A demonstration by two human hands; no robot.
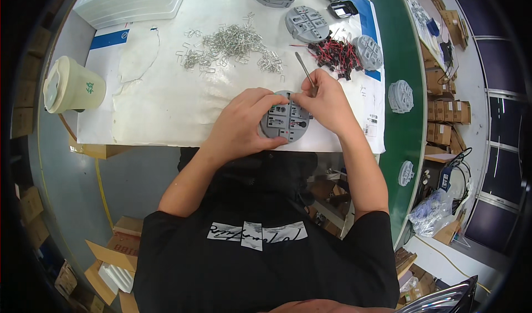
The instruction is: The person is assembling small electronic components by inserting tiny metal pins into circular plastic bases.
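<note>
Near the table's front edge, my left hand point(244, 121) is closed round the left side of a round grey plastic housing point(285, 125), which has slots and small compartments on its upper face. A slim metal rod-like tool point(302, 63) sticks up out of my right hand point(327, 102), its free end pointing to the far left. The thumb and forefinger of that hand are pinched at the housing's far right rim. Whatever small part may lie between these fingertips is hidden.
Beyond my hands lie a heap of bent metal wire clips point(233, 44) and a pile of red and black wired parts point(338, 55). More grey housings point(307, 23) stand at the far right. A lidded cream bucket point(83, 88) is on the left, a white bin point(138, 5) far left.
</note>
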